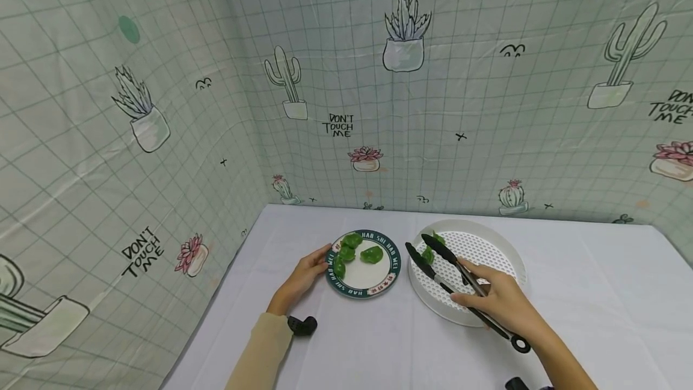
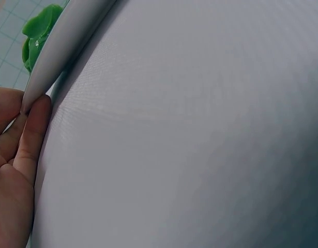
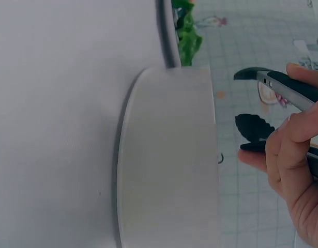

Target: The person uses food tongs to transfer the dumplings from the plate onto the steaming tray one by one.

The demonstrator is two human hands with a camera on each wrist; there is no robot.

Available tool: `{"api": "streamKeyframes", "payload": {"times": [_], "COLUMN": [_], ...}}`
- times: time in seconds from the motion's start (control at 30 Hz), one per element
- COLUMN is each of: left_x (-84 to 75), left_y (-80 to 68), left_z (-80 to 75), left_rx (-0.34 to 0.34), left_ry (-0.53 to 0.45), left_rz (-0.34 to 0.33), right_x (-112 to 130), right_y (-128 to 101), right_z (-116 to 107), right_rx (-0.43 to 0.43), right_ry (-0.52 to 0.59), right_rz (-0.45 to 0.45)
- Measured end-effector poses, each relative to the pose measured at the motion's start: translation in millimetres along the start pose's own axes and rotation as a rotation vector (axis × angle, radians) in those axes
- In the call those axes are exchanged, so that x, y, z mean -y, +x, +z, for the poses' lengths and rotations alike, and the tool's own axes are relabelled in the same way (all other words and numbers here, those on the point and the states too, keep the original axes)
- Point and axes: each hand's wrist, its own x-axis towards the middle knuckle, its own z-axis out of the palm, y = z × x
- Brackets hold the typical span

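The black-tipped metal kitchen tongs (image 1: 460, 278) are gripped in the right hand (image 1: 500, 303) with their two tips parted, and a glossy green dumpling-shaped piece (image 1: 428, 254) is seen right between those tips, at the far-left part of the round white perforated tray (image 1: 511, 257); whether it is already pinched cannot be told. For the pick-up to be done well, the tips are best closed evenly on the piece's thick middle, squeezed only enough that the slick surface is not slipped or crushed, and the piece is best lifted straight up until the tray's raised rim is cleared. The round white plate with a dark green lettered rim (image 1: 364, 293), just to the left of the tray, is steadied at its left edge by the left hand (image 1: 303, 275), whose fingertips (image 2: 37, 116) are pressed against the rim, so a sliding plate is unlikely to be a trouble. A second small green piece (image 1: 438, 237) is seen at the tray's far rim, just beyond the tongs. On the plate, left of the tray, four more green pieces (image 1: 354, 250) are gathered on the far half, close together; they look plump, folded and shiny, like moulded toy food. Everything is set on a table covered in white cloth (image 1: 595, 294).
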Motion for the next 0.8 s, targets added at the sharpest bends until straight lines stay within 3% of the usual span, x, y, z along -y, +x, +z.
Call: {"api": "streamKeyframes", "payload": {"times": [0.53,0.8], "left_x": [-2.0,-2.4], "left_y": [-0.5,-0.7], "left_z": [0.7,1.1], "left_rx": [0.004,-0.003], "left_ry": [-0.023,-0.046], "left_rz": [0.004,0.001], "right_x": [18,19], "right_y": [18,27], "right_z": [50,72], "right_rx": [0.054,-0.025], "right_ry": [-0.016,-0.214], "right_rz": [-0.06,-0.139]}}
